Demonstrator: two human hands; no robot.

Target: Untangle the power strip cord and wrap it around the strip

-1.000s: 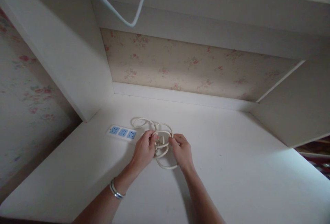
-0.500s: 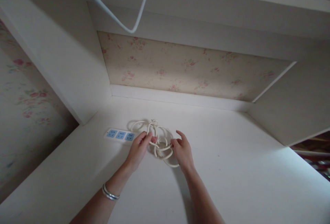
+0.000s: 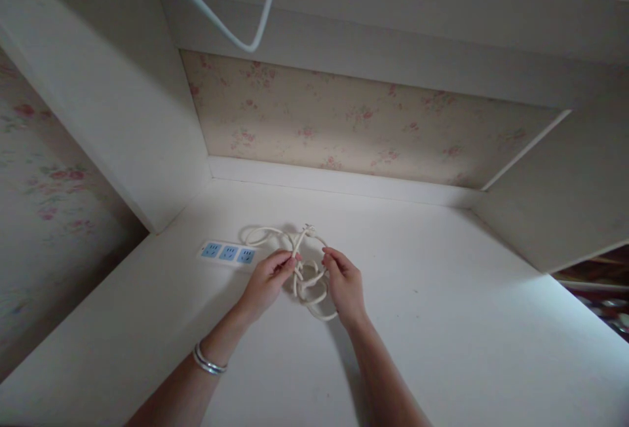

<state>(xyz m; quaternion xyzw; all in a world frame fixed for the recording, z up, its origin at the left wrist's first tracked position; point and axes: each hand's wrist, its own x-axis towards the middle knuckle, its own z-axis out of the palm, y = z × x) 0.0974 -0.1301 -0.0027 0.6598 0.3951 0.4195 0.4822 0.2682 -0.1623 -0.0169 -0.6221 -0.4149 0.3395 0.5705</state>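
A white power strip point(image 3: 227, 253) with blue sockets lies on the white desk point(image 3: 442, 322). Its cream cord point(image 3: 308, 279) lies bunched in loops to its right, with the plug end poking up at the back of the bundle. My left hand point(image 3: 268, 281) pinches the cord on the bundle's left side. My right hand point(image 3: 344, 283) pinches it on the right side. Both hands are closed on the cord, about a hand's width apart. A silver bangle point(image 3: 209, 361) circles my left wrist.
The desk sits in an alcove with a white side panel point(image 3: 122, 99) on the left, a slanted panel point(image 3: 555, 198) on the right and floral wallpaper point(image 3: 354, 119) at the back. A pale blue cable point(image 3: 230, 34) hangs overhead.
The hands opened briefly half a second ago and have closed again on the cord. The loops have been drawn tighter and the plug end now sticks up behind them.
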